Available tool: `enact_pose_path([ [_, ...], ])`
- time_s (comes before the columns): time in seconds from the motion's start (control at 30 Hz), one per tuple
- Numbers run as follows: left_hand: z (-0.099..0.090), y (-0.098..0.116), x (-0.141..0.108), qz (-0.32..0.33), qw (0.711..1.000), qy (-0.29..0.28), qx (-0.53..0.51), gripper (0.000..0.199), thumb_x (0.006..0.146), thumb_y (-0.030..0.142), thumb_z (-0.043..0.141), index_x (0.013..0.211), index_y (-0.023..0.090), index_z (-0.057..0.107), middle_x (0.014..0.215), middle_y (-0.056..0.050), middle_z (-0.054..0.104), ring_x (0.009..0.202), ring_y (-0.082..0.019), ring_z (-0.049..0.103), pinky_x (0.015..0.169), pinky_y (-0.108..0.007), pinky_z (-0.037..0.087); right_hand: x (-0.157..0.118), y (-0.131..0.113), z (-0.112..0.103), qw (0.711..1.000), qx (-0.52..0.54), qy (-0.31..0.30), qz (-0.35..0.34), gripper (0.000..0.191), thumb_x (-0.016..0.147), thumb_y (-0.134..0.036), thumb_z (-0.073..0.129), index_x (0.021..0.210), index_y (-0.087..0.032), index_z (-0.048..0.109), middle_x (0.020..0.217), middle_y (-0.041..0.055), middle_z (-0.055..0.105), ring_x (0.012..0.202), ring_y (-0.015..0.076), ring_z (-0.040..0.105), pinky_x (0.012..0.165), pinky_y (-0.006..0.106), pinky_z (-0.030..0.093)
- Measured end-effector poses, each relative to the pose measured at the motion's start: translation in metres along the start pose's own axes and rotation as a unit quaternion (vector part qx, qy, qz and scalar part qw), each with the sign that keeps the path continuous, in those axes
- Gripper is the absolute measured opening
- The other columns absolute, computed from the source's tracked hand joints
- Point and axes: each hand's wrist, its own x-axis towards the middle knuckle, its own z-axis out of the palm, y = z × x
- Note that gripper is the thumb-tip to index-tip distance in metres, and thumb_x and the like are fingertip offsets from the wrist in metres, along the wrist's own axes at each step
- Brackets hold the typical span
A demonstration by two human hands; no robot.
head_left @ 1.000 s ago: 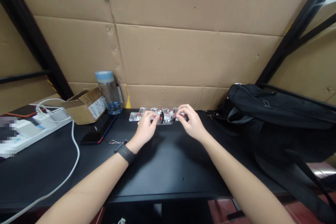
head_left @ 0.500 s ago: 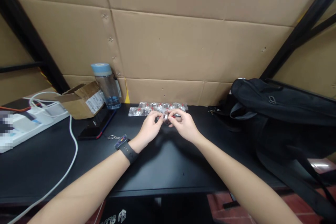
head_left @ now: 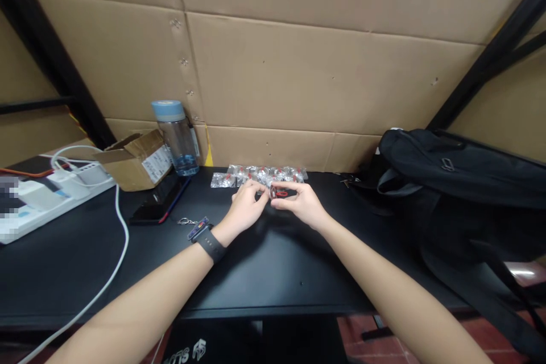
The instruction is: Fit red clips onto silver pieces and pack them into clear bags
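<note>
Between the thumb and fingers of my right hand (head_left: 299, 202) is a small round metallic piece (head_left: 273, 192). A red loop (head_left: 282, 194) shows behind it, inside the curl of my fingers. My left hand (head_left: 248, 202) is closed in a pinch, its fingertips right at the left side of the round piece. Whatever lies in that pinch is hidden. Just beyond both hands lie several small clear plastic packets (head_left: 223, 180) with red bits inside, partly covered by my fingers. A dark watch band (head_left: 210, 243) circles my left wrist.
To the left stand a power strip (head_left: 60, 200) with white cables, an open cardboard box (head_left: 135, 162) and a water bottle (head_left: 176, 139). A phone (head_left: 156, 205) and a keyring (head_left: 186, 221) lie nearby. A black bag (head_left: 460, 182) fills the right side. Cardboard closes off the back.
My right fingers have spread wider around the round piece, and the red loop shows more clearly. My left hand stays pinched beside it. The whole view has shifted slightly.
</note>
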Motion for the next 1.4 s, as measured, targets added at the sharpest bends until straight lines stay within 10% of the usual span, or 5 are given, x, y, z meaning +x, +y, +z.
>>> enact_pose_path([
  [0.33,-0.009,-0.004,0.000,0.044,0.992,-0.041,0.108,0.027,0.103,0.037,0.035,0.105,0.023,0.058,0.113,-0.007,0.065,0.114,-0.026,0.059,0.099,-0.045,0.042,0.003,-0.009,-0.026,0.979,-0.188,0.046,-0.063,0.051,0.071,-0.036,0.083,0.120,-0.022,0.073,0.100,0.0070,0.078,0.083,0.0243,0.076,0.077,0.035,0.060],
  [0.6,-0.007,-0.011,-0.007,0.149,0.967,-0.188,0.083,0.026,0.094,0.027,0.050,0.119,0.022,0.054,0.101,-0.009,0.071,0.090,-0.026,0.070,0.083,-0.037,0.051,0.005,-0.020,-0.059,0.927,-0.365,0.041,-0.081,0.037,0.070,-0.029,0.080,0.105,-0.020,0.077,0.090,0.0046,0.077,0.080,0.0209,0.072,0.077,0.030,0.056],
  [0.87,0.005,-0.003,-0.014,0.227,0.945,-0.200,0.126,0.038,0.096,0.027,0.049,0.131,0.018,0.061,0.136,-0.014,0.063,0.124,-0.027,0.060,0.108,-0.040,0.044,-0.004,-0.025,-0.049,0.869,-0.487,-0.060,-0.066,0.017,0.074,-0.034,0.074,0.082,-0.019,0.077,0.064,-0.0002,0.070,0.061,0.0154,0.064,0.061,0.024,0.044],
  [1.4,-0.001,-0.010,-0.016,0.178,0.948,-0.219,0.149,0.040,0.094,0.026,0.055,0.129,0.040,0.066,0.148,-0.007,0.052,0.137,-0.032,0.046,0.111,-0.054,0.034,0.008,0.001,-0.039,0.860,-0.485,-0.078,-0.135,0.024,0.074,-0.029,0.083,0.094,-0.017,0.077,0.091,0.0080,0.074,0.080,0.0204,0.067,0.075,0.029,0.050],
])
